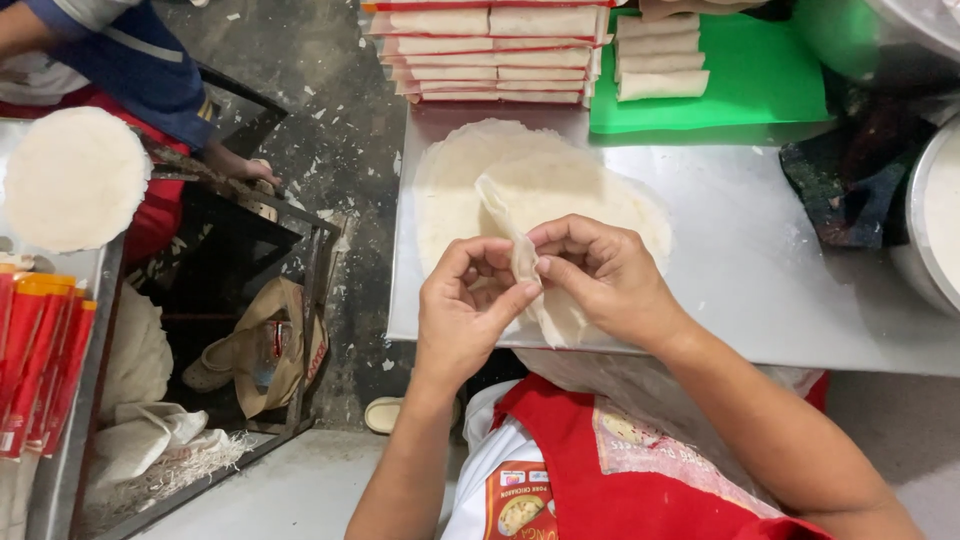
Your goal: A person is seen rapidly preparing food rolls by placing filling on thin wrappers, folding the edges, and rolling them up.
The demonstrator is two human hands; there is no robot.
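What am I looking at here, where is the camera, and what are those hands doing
This is one picture from a camera worn on a person's head, looking straight down at their own two bare hands; there is no machine. The left hand and the right hand pinch a thin, pale wrapper sheet between their fingertips, lifting it off a round stack of wrappers on a steel table. Further back lie flat sealed packs in a pile and a few rolled wrappers on a green board. The person wears a red apron. At upper left another person's arm reaches beside a second round stack.
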